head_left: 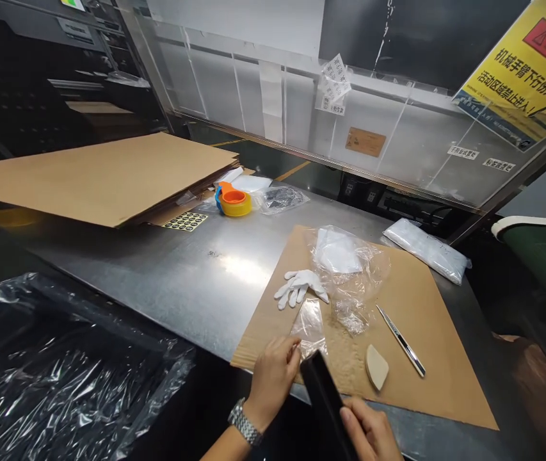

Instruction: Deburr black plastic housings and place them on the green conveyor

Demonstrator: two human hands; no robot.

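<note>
My left hand (pixel 275 376), with a metal watch on its wrist, is closed in a pinch at the lower-left edge of a clear plastic bag (pixel 312 320). The bag lies on a brown cardboard sheet (pixel 438 384). In my right hand (pixel 371 430) is a long black flat-sided object (pixel 324 400), tilted, its lower end out of view; its exact kind cannot be made out. A white glove (pixel 302 287) lies beyond the bag. To the right rest a beige wedge-shaped block (pixel 377 367) and a utility knife (pixel 401 340).
Crumpled clear plastic (pixel 366 272) covers the cardboard's far part. A tape dispenser (pixel 233 200) and stacked cardboard (pixel 109 169) stand on the metal table (pixel 205 275) at left. A wrapped white package (pixel 427 250) lies far right. Black plastic sheeting (pixel 61 378) fills the lower left.
</note>
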